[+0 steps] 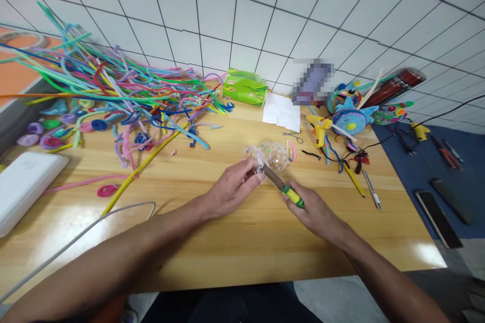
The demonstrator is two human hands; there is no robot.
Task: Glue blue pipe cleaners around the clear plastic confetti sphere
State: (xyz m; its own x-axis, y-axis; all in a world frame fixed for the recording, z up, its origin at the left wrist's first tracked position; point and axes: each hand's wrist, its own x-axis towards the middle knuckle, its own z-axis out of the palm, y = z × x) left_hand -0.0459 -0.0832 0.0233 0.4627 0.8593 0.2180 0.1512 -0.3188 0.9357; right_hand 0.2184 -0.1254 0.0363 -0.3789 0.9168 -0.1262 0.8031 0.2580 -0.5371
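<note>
My left hand (237,186) pinches one end of a clear, crinkled plastic piece (278,156) just above the table. The plastic is rounded and see-through, with small coloured spots on it. My right hand (312,209) is closed around a hand tool (291,195) with a yellow-and-green handle and a flat brown blade. The blade points up and left, its tip at my left fingertips against the plastic. Whether it is a knife or a file I cannot tell. Small scissors (293,136) lie just beyond the plastic.
A tangle of pipe cleaners (125,86) covers the back left, with coiled pieces in front. A white box (30,192) sits at far left. At right are a yellow glue gun (319,130), a blue craft (352,122), a pen (371,189) and a phone (437,219). A green tissue pack (244,87) stands behind.
</note>
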